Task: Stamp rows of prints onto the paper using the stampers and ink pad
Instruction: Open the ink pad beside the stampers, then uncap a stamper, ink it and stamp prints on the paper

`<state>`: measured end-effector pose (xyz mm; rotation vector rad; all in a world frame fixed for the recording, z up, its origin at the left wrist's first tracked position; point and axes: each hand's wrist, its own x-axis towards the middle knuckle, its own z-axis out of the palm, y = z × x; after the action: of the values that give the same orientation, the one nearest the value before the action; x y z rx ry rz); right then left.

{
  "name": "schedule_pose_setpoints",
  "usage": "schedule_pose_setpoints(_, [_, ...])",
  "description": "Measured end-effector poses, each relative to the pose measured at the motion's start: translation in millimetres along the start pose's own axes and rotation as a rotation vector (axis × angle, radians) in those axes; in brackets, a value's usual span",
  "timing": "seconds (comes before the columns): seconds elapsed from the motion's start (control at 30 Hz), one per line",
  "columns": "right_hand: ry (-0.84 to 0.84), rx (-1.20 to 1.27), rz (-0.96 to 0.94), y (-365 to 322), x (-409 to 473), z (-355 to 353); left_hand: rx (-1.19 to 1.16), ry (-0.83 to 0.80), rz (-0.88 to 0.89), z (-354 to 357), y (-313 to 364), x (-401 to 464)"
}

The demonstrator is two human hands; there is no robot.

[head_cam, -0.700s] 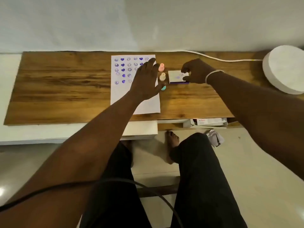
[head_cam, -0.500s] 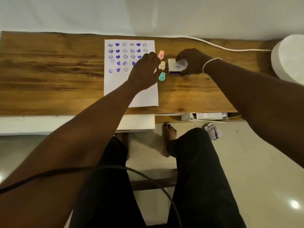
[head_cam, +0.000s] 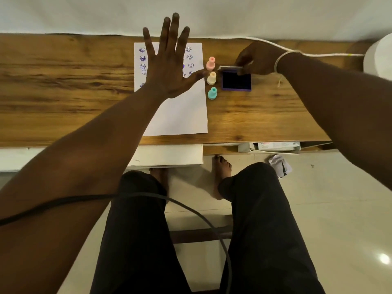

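A white paper [head_cam: 180,115] with purple smiley and heart prints in its upper part lies on the wooden table [head_cam: 63,81]. My left hand [head_cam: 169,66] is spread flat over the prints, fingers apart, holding nothing. Right of the paper stand three stampers in a column: pink [head_cam: 210,63], cream [head_cam: 211,78] and teal [head_cam: 212,93]. Beside them sits the purple ink pad [head_cam: 236,81], its dark pad exposed. My right hand [head_cam: 257,58] grips the ink pad lid [head_cam: 230,68], tilted up at the pad's far edge.
A white cable [head_cam: 318,54] runs along the table's back edge to a round white object [head_cam: 379,58] at the right. A white drawer front [head_cam: 169,155] and boxes [head_cam: 277,146] sit under the table. Crumpled paper [head_cam: 279,165] lies on the floor near my feet.
My right hand has lifted the lid, uncovering the dark ink pad. My left hand has opened from curled by the stampers to spread flat over the prints.
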<state>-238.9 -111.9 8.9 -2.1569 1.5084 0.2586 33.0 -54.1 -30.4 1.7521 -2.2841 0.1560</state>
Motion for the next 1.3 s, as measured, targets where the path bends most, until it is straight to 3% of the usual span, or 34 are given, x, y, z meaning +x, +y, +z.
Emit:
schedule_pose_setpoints(0.37, [0.069, 0.079, 0.125, 12.7, 30.8, 6.0, 0.003, -0.008, -0.027, 20.9, -7.4, -5.7])
schedule_pose_setpoints(0.53, [0.122, -0.01, 0.124, 13.6, 30.3, 18.9, -0.001, 0.008, -0.017, 23.9, -6.0, -8.4])
schedule_pose_setpoints(0.67, [0.423, -0.158, 0.155, 7.4, 14.4, 29.6, -0.053, -0.038, -0.055, 20.8, -3.3, -13.6])
schedule_pose_setpoints(0.77, [0.545, -0.06, -0.009, -12.2, 0.4, 29.6, -0.038, -0.087, -0.08, 16.1, -4.3, -16.8])
schedule_pose_setpoints(0.93, [0.365, 0.064, -0.23, -46.5, -31.0, 48.5, -0.062, -0.084, 0.022, 7.0, -1.3, -24.5])
schedule_pose_setpoints(1.1, [0.25, 0.064, -0.169, -64.1, -33.6, 73.6, -0.038, -0.166, 0.095, 5.5, 6.5, -36.4])
schedule_pose_setpoints(1.3, [0.187, -0.116, -0.134, -71.2, -22.0, 80.9, -0.022, -0.205, -0.003, 5.1, 9.5, -37.2])
